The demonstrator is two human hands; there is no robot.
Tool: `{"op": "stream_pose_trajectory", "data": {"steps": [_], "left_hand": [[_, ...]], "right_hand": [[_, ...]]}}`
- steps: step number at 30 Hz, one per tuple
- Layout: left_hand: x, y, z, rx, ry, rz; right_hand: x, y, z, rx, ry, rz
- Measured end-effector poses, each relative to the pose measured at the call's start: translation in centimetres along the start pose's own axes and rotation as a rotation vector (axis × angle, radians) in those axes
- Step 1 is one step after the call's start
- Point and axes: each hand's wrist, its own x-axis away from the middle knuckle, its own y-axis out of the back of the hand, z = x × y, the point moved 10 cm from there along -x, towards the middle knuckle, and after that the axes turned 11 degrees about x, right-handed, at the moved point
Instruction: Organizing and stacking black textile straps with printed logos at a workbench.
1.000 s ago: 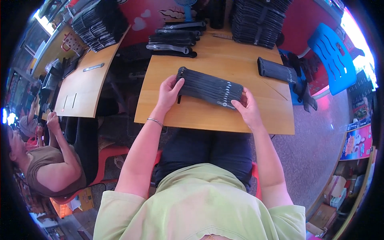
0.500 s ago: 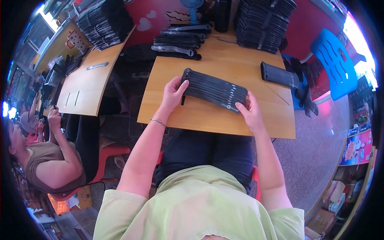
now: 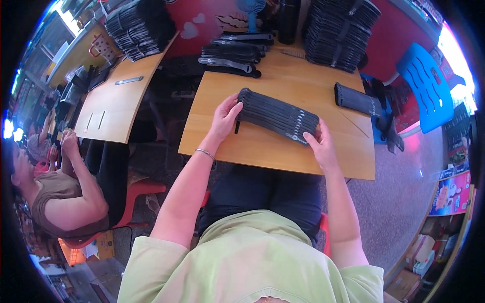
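Note:
Both my hands hold a bundle of flat black straps (image 3: 275, 115), fanned side by side like a panel over the table. My left hand (image 3: 226, 116) is closed on its left end, thumb on top. At the lower right corner, the thumb and fingers of my right hand (image 3: 321, 145) pinch the edge, beside a row of small pale marks and a round mark on the straps. A short dark strip (image 3: 237, 126) shows just under the bundle's left end. The fingers beneath the bundle are partly hidden.
On the wooden table (image 3: 212, 144) lie a black strap bundle (image 3: 357, 99) at right, loose straps (image 3: 230, 55) at the back and a tall strap stack (image 3: 341, 35). A blue chair (image 3: 427, 83) stands right. A co-worker (image 3: 70, 197) sits left at another table (image 3: 113, 108).
My hands keep the same grip on the strap bundle, which barely moves over the table. The whole view has shifted slightly. The co-worker's hands have moved a little.

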Motion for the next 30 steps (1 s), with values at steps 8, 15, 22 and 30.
{"op": "stream_pose_trajectory", "data": {"steps": [8, 15, 22, 30], "left_hand": [[0.4, 0.0, -0.5, -0.059, -0.028, -0.022], [0.4, 1.2, -0.8, -0.111, -0.076, -0.066], [-0.1, 1.9, 0.0, -0.141, -0.086, -0.071], [0.1, 1.8, -0.9, -0.221, -0.142, -0.119]], "right_hand": [[0.2, 0.0, 0.9, 0.103, 0.097, 0.027], [0.4, 0.0, 0.2, 0.097, 0.013, 0.005], [0.0, 0.1, -0.1, 0.062, 0.037, 0.027], [0.2, -0.1, 0.3, 0.086, 0.057, 0.037]]}}
